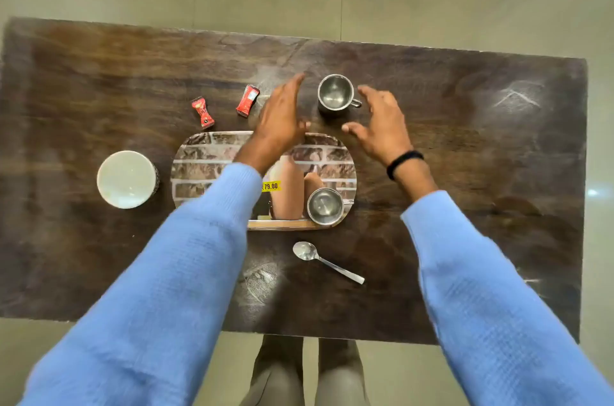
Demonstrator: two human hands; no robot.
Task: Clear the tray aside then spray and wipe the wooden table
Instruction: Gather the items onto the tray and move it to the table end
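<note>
The left hand (282, 116) and right hand (378, 126) hover wide open, holding nothing, flanking the steel cup (334, 94) on the desk (465, 139), while the tray (199, 153) (long axis left to right) lies just nearer the person, closest to the left hand.

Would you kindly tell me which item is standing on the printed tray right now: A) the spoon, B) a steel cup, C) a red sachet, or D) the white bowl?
B: a steel cup stands on the tray at its near right corner, while the white bowl, the spoon and the two red sachets lie off it on the wooden table.
</note>
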